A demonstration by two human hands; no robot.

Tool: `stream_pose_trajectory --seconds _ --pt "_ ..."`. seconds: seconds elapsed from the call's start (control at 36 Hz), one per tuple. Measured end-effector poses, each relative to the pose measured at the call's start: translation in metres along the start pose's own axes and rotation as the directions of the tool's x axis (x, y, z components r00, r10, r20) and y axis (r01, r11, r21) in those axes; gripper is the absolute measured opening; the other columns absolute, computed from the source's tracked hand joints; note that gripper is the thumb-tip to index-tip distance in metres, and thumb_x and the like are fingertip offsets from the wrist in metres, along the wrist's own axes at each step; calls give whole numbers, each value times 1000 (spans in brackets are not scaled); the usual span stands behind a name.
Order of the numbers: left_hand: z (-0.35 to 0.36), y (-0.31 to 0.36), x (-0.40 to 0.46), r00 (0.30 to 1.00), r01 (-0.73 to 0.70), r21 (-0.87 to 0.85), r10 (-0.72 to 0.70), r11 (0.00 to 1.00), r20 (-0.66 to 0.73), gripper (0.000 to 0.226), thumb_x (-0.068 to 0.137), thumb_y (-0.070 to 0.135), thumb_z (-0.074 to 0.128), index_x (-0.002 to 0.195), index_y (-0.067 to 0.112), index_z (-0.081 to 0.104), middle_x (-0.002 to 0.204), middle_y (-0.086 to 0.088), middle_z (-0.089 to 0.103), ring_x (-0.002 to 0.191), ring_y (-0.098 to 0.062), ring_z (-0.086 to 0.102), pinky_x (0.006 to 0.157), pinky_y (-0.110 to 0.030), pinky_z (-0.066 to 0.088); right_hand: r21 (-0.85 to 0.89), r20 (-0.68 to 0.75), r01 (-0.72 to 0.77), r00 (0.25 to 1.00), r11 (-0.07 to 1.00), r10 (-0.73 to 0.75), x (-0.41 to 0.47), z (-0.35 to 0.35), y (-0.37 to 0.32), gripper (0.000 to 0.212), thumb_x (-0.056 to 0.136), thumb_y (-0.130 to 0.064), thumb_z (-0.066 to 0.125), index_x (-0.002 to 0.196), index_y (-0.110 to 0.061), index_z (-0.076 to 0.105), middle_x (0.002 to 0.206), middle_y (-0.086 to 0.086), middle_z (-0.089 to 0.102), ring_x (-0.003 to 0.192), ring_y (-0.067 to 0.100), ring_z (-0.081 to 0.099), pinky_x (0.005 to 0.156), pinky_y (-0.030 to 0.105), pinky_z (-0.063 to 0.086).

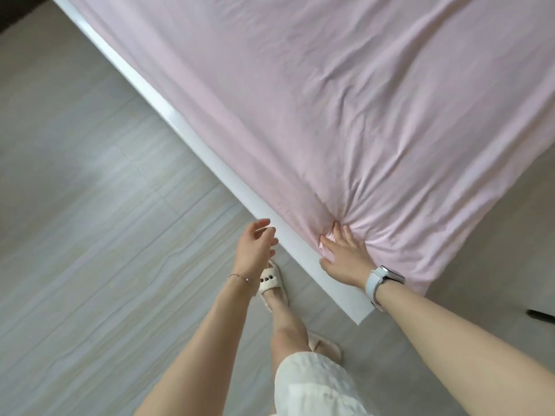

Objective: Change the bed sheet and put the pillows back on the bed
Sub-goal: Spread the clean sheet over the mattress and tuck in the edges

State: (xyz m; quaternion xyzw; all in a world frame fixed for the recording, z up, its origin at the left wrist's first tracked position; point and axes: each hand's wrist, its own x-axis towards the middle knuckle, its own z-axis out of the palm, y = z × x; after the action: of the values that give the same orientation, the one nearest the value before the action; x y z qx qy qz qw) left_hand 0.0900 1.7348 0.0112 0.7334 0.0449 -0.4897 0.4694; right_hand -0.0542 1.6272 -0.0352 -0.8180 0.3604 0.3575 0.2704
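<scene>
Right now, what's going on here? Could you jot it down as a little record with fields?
Setting: beside a bed with a white bed frame on a pale floor
Sheet: pink sheet spread over the bed, wrinkled, gathered near the corner
Right hand: fingers pinch a bunch of the sheet at the bed's edge
Left hand: loose, free in the air beside the frame, holding nothing
Pillows: none in view
Wrists: watch on right, bracelet on left

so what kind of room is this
Most likely a bedroom at home: a bed with a pink sheet spread over it, a white bed frame along its edge, a pale tiled floor, and the person wearing house slippers.
</scene>
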Motion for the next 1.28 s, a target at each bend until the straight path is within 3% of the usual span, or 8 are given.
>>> stream_pose_trajectory --seconds 0.28,0.5,0.56,0.61,0.67,0.72,1.14,1.28 --pt "-2 63 101 968 249 -258 -241 933 65 52 96 15 49 144 15 30 123 -6 50 115 -24 51 83 -36 46 447 -158 -83 973 891 170 3 -12 -15 29 89 -28 48 117 -21 46 138 0 33 136 16 24 108 37 20" --pt "-5 87 131 949 316 -318 -306 894 80 9 94 22 56 96 14 56 93 -3 57 88 -19 59 73 -31 50 833 -344 11 794 554 502 12 -38 -70 18 93 -11 46 106 -4 57 102 10 62 95 26 57 77 29 41" --pt "-1 95 136 949 313 -292 -306 904 73 11 93 25 58 89 15 56 89 -2 52 84 -18 55 79 -33 50 940 -183 15 867 342 464 21 -44 -90 21 94 -11 44 111 -5 55 95 5 60 88 19 57 75 26 41" --pt "3 102 142 946 322 -280 -322 905 47 15 90 28 61 87 16 54 87 -2 48 85 -20 53 86 -35 49 986 100 -34 904 -162 416 32 -51 -108 17 95 -11 43 105 -7 56 88 2 59 80 16 56 75 29 43" --pt "4 109 147 935 348 -297 -350 889 49 18 88 29 65 88 15 53 90 -1 51 88 -20 56 91 -35 48 707 344 -91 911 -701 229 43 -57 -117 11 95 -17 46 98 -10 53 92 4 57 83 18 56 74 30 46" --pt "1 112 151 924 378 -317 -374 870 76 20 86 28 67 90 14 53 94 -2 57 88 -20 59 93 -35 48 411 383 -17 911 -911 155 53 -58 -120 17 94 -24 52 101 -9 51 102 9 55 93 22 57 75 31 48" --pt "-22 153 171 889 362 -204 -270 910 370 29 84 42 63 103 20 62 107 -5 63 109 -24 59 89 -41 49 16 365 430 838 -903 406 67 -70 -136 57 87 -42 60 128 -6 44 130 9 45 126 21 42 106 42 35" --pt "-17 167 175 761 406 -294 -142 865 634 48 80 33 58 124 12 53 135 -15 52 125 -31 49 107 -48 34 -56 247 535 826 -843 507 63 -74 -134 51 87 -46 57 123 -11 54 131 9 56 118 25 54 104 42 37"
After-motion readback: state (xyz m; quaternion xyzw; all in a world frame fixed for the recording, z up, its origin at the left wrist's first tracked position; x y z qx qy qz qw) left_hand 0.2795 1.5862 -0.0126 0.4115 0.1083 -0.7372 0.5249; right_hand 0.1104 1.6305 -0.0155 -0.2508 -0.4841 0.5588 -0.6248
